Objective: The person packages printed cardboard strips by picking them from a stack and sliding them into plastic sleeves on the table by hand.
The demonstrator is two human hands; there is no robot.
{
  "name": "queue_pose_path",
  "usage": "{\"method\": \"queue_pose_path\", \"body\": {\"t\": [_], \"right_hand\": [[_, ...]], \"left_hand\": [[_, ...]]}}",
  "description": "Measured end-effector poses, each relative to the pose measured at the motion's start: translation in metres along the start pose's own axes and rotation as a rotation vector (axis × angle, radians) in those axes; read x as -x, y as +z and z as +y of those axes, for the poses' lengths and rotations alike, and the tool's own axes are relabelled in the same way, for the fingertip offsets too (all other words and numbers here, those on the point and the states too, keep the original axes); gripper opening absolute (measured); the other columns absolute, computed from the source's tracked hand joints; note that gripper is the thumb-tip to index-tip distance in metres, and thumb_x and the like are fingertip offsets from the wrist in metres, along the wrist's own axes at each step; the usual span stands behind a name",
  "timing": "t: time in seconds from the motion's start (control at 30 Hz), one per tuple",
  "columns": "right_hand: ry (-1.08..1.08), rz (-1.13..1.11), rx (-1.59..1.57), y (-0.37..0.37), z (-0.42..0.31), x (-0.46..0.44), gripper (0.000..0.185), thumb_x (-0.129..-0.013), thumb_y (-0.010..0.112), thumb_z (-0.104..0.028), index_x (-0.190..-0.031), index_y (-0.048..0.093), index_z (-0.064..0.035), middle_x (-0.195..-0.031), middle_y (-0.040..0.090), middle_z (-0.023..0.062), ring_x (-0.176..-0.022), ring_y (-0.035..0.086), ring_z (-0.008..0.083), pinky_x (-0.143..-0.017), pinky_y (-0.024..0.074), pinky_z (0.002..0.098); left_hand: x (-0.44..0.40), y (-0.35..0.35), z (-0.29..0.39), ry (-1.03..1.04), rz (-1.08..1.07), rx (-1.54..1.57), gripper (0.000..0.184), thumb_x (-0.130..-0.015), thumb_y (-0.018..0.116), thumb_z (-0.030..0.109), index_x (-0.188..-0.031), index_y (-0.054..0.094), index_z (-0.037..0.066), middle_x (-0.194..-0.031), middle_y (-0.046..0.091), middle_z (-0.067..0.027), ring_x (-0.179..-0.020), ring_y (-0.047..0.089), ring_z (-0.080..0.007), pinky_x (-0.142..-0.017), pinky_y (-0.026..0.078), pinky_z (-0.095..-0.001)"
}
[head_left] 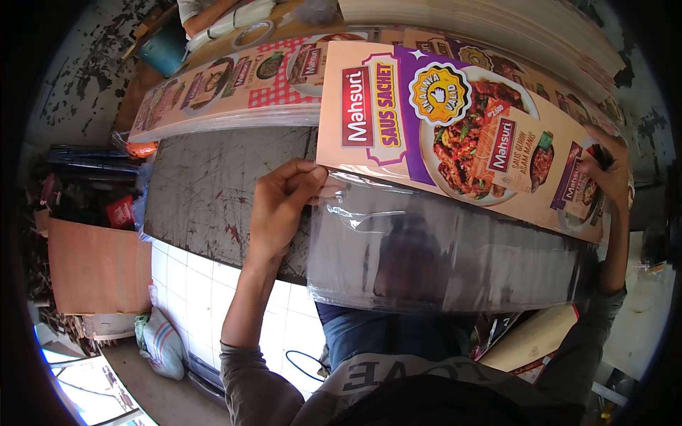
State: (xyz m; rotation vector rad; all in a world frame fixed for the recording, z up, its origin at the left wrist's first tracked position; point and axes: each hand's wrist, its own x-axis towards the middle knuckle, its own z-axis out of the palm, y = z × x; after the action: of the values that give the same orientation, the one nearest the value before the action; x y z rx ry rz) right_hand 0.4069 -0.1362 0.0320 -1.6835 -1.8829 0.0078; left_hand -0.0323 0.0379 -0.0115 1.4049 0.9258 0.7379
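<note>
A long printed board (398, 106) with food pictures and "Mahsuri Saus Sachet" lettering lies slantwise over a stack of clear plastic sleeves (455, 255). My left hand (283, 202) is closed in a pinch at the board's lower left corner, where the upper edge of a plastic sleeve meets it. Some of its fingertips show through the clear plastic. At the board's far right end, my right hand (607, 170) grips the board, thumb on the printed face and fingers around the upper edge. Whether the board's lower edge is inside the sleeve, I cannot tell.
A stack of similar printed boards (234, 89) lies behind on the scratched dark tabletop (220, 188). More boards (490, 28) are piled at the back right. Another person's arm (206, 15) shows at the top, near a tape roll (253, 33). A white sack (162, 344) stands on the floor.
</note>
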Motion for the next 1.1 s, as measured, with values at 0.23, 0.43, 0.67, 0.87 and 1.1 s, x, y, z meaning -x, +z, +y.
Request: {"method": "queue_pose_path", "body": {"t": [0.23,0.43,0.67,0.87,1.1], "right_hand": [[-0.077,0.077,-0.089,0.001,0.002,0.003,0.057,-0.060,0.076,-0.020,-0.108,0.057,0.0037,-0.094,0.060,0.0105,-0.074,0.056,0.0133,-0.067,0.0438,0.0243],[0.025,-0.087,0.027,-0.001,-0.026,-0.012,0.055,-0.061,0.075,-0.021,-0.106,0.057,0.0046,-0.091,0.062,0.0107,-0.079,0.058,0.0135,-0.070,0.0444,0.0260],[0.045,-0.050,-0.043,0.011,-0.038,-0.019,0.046,-0.064,0.069,-0.030,-0.096,0.058,0.0018,-0.081,0.059,0.0088,-0.073,0.055,0.0160,-0.069,0.0432,0.0285],[-0.111,-0.151,0.111,0.035,-0.065,-0.055,0.041,-0.069,0.067,-0.040,-0.076,0.054,-0.0013,-0.068,0.051,0.0097,-0.061,0.050,0.0246,-0.057,0.0384,0.0346],[0.006,-0.331,0.116,0.094,-0.113,-0.132,0.051,-0.076,0.062,-0.051,-0.067,0.048,-0.0032,-0.049,0.040,0.0053,-0.044,0.037,0.0195,-0.044,0.0301,0.0317]], "left_hand": [[0.000,-0.002,-0.004,0.006,-0.003,-0.018,0.017,-0.087,0.053,0.015,-0.090,0.059,-0.001,-0.079,0.065,-0.0078,-0.071,0.060,-0.0091,-0.063,0.042,-0.0192],[0.001,0.001,-0.006,0.035,0.045,0.056,0.016,-0.085,0.057,0.013,-0.089,0.060,-0.003,-0.077,0.065,-0.0085,-0.067,0.060,-0.0084,-0.060,0.041,-0.0193],[0.002,0.006,0.003,0.059,0.080,0.021,0.020,-0.086,0.058,0.014,-0.093,0.059,-0.004,-0.079,0.065,-0.0106,-0.067,0.061,-0.0105,-0.059,0.043,-0.0199],[-0.008,-0.001,0.003,-0.032,-0.017,-0.015,0.019,-0.087,0.056,0.020,-0.090,0.059,0.001,-0.077,0.063,-0.0054,-0.069,0.058,-0.0093,-0.066,0.042,-0.0203],[-0.006,0.003,0.004,-0.014,0.018,-0.032,0.019,-0.087,0.057,0.023,-0.090,0.058,0.005,-0.076,0.061,-0.0023,-0.070,0.055,-0.0077,-0.067,0.042,-0.0202]]}}
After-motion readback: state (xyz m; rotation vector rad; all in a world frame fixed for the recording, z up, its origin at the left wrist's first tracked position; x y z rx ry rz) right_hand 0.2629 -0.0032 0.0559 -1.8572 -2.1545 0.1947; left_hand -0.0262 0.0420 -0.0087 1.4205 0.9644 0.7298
